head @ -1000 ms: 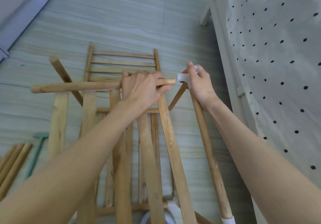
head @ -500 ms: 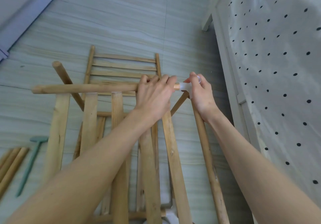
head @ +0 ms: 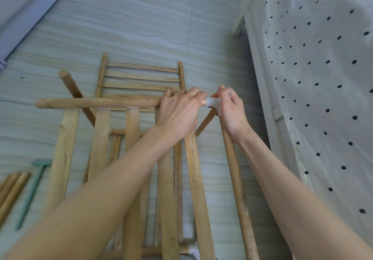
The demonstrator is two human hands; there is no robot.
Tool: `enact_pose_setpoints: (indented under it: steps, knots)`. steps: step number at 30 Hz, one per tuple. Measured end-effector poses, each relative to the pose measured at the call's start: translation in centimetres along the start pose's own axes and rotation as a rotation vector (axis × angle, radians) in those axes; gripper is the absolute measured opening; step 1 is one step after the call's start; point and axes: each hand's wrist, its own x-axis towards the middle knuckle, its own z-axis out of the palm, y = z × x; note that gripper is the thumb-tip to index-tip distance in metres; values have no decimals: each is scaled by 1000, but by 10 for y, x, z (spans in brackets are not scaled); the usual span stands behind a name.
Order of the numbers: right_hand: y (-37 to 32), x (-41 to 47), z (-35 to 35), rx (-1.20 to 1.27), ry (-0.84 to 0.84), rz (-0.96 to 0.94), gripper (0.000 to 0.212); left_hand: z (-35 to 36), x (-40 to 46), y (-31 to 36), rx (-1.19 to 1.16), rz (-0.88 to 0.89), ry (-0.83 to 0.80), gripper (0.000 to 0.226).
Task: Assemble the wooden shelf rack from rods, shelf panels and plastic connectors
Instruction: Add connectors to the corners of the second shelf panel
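My left hand (head: 179,108) grips the right end of a horizontal wooden rod (head: 96,103) that lies across the top of a slatted shelf panel (head: 132,159). The rod's tip sits in a translucent plastic connector (head: 212,102). My right hand (head: 232,110) holds that connector, which caps an upright rod (head: 238,179) running down toward me. A thinner rod (head: 204,121) slants down from the connector. Another slatted shelf panel (head: 141,76) lies flat on the floor behind.
A leaning rod (head: 75,94) crosses behind the horizontal one. Loose rods (head: 10,191) and a green plastic mallet (head: 32,191) lie on the floor at the left. A bed with a dotted cover (head: 323,78) and its white frame (head: 260,78) fills the right side.
My left hand has slid right along the horizontal rod to its end, and the rod's tip has gone into the connector. My right hand has stayed on the connector.
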Motion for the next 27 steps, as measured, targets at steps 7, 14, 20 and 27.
enact_pose_setpoints:
  steps: [7, 14, 20, 27]
  knots:
    - [-1, -4, 1, -25, -15, -25, 36, 5, 0, -10, 3, 94, 14, 34]
    - [-3, -5, 6, -45, -30, -12, 34, 6, 0, -17, 27, 147, 71, 30]
    - [-1, -3, 7, -35, -20, -5, 32, 4, -2, -19, 53, 183, 110, 24]
    - [1, -3, 7, -30, -21, 2, 35, -6, 3, -17, 46, 235, 23, 28]
